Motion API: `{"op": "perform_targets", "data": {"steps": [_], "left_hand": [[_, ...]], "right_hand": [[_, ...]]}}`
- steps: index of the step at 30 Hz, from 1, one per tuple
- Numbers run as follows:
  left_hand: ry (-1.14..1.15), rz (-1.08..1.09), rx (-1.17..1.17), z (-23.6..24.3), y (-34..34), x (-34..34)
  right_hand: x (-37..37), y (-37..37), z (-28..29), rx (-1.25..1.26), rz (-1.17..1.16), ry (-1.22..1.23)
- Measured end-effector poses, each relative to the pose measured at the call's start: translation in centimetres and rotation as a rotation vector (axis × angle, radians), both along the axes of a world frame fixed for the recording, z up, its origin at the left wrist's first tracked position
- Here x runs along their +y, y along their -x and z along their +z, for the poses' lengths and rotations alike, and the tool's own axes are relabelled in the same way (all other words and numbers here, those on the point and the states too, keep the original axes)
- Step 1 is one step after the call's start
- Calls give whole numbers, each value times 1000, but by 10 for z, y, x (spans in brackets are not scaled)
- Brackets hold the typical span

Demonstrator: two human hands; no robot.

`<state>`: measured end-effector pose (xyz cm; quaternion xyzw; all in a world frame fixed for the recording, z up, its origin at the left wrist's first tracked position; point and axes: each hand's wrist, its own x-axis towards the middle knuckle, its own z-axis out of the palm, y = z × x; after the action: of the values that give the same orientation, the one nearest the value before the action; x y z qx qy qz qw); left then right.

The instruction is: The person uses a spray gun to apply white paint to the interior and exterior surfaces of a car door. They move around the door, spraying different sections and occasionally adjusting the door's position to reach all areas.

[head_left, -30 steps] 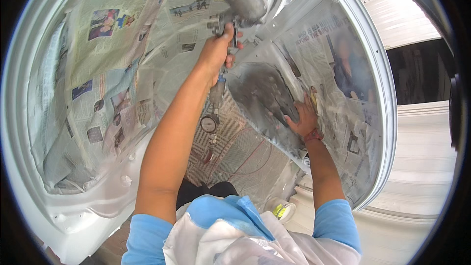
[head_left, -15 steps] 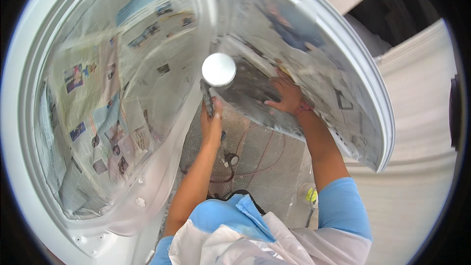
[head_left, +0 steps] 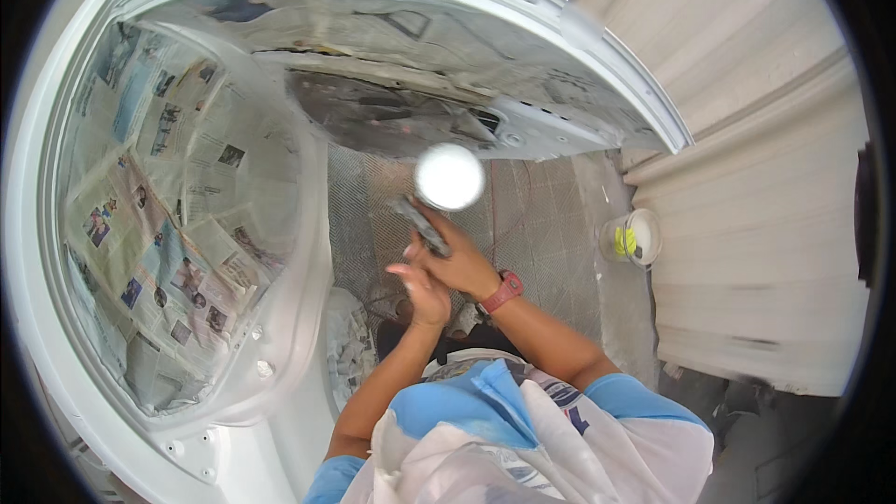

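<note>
A spray gun with a round white-topped cup is gripped in my right hand, which wears a red wristwatch. Just below it, my left hand is held with its fingers apart and nothing in it, very near the right hand. Beyond the gun stands a white car door, swung wide, its inner side partly masked with paper. On the left, newspaper covers the door opening of the white car body.
A bucket with a yellow patch stands on the floor at right. Pale curtains hang along the right side. A thin reddish hose runs over the tiled, mesh-patterned floor.
The spray gun has passed from my left hand to my right. My right hand has come away from the door's inner side. The view has turned, and the door appears farther up.
</note>
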<state>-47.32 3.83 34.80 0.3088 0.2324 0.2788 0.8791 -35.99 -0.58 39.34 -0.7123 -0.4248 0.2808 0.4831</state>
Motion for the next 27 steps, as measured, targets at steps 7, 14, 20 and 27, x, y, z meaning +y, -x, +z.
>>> {"op": "perform_targets", "data": {"steps": [7, 14, 20, 27], "left_hand": [[-1256, -543, 666, 26, -49, 50], [-1825, -332, 644, 10, -131, 133], [-1988, -292, 601, 10, -125, 153], [-2090, -109, 368, 11, -146, 173]], "right_hand": [[-156, 27, -7, 323, -478, -4], [-207, 69, -59, 30, -609, -37], [-145, 86, -71, 256, -402, 71], [-25, 51, 28, 217, -74, -106]]}}
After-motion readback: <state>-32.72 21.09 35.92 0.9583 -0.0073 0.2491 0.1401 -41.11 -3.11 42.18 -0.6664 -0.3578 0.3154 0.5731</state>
